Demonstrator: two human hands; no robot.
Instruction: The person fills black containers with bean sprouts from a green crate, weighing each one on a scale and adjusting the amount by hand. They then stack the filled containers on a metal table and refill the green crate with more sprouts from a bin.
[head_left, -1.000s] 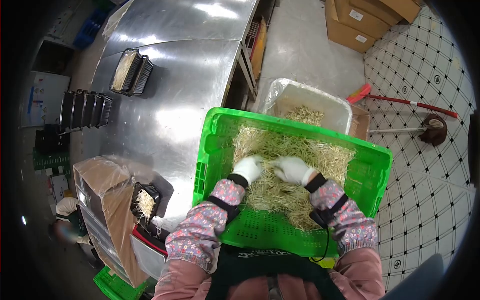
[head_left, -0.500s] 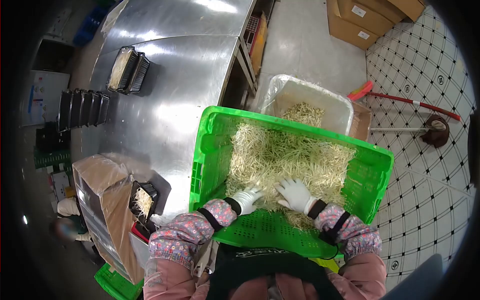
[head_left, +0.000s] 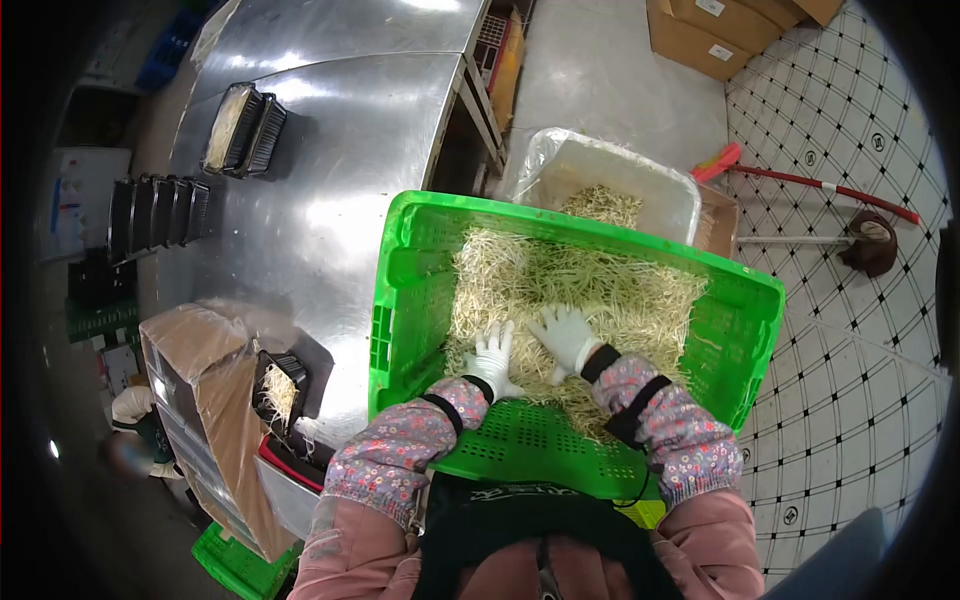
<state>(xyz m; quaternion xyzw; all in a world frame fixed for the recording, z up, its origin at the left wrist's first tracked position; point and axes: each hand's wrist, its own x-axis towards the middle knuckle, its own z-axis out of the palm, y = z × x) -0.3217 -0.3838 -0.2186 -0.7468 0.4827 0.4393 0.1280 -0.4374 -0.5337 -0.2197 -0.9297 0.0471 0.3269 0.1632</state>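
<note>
A large green plastic crate point(head_left: 760, 300) with perforated walls holds a heap of pale bean sprouts point(head_left: 640, 290), greenish in the middle. My left hand point(head_left: 490, 362), in a white glove, lies on the near left of the heap, fingers stretched away from me and thumb out to the side. In a matching glove, my right hand point(head_left: 566, 338) rests spread on the middle of the sprouts. Both are open, with a short gap between them. At the near side of the crate, its perforated wall shows below the sprouts.
On the steel table point(head_left: 330, 150) to the left stand filled black trays point(head_left: 240, 130) and a row of black trays point(head_left: 160, 215). A tray of sprouts point(head_left: 277, 392) sits by a scale point(head_left: 290, 460). Behind the crate is a plastic-lined bin point(head_left: 610, 160). A person point(head_left: 140, 430) is at far left.
My left hand has turned, its fingers now pointing away from me. My right hand has moved slightly left and farther into the heap. The whole view has shifted a little.
</note>
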